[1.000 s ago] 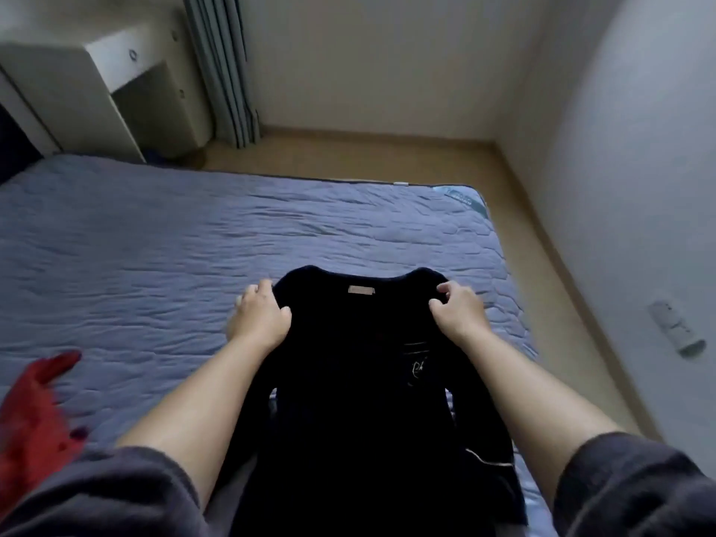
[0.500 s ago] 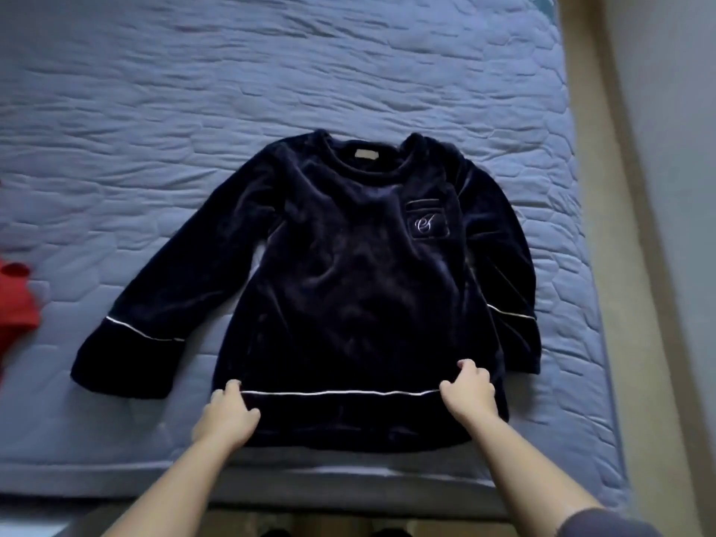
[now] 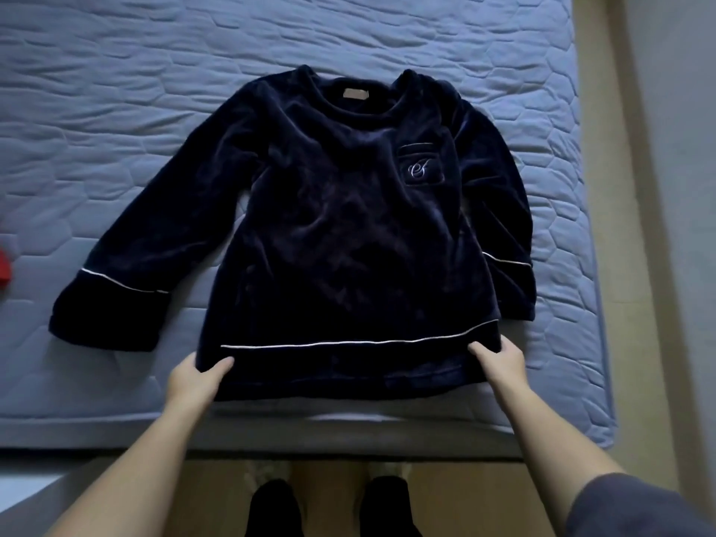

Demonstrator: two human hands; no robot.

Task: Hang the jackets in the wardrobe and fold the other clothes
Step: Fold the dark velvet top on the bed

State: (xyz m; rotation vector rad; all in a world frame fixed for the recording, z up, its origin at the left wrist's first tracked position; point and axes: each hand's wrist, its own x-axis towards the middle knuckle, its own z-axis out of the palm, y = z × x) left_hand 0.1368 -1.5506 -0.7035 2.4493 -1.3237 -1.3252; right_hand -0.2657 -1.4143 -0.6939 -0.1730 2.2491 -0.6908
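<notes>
Both hands, at the shoulders a second ago, now sit at the hem. Item: navy velvet top, long-sleeved, laid flat and face up on the quilted blue bed cover, neckline away from the person, hem near the mattress edge. White piping across hem and both cuffs; chest pocket with embroidered monogram; pale label inside the collar. One sleeve spread outward on the left hand's side, the other lying close along the body. Left hand: pinches the hem corner, thumb on top, fingers beneath. Right hand: grips the opposite hem corner, thumb on top. Red garment: sliver at the frame's left edge, apart from the top.
</notes>
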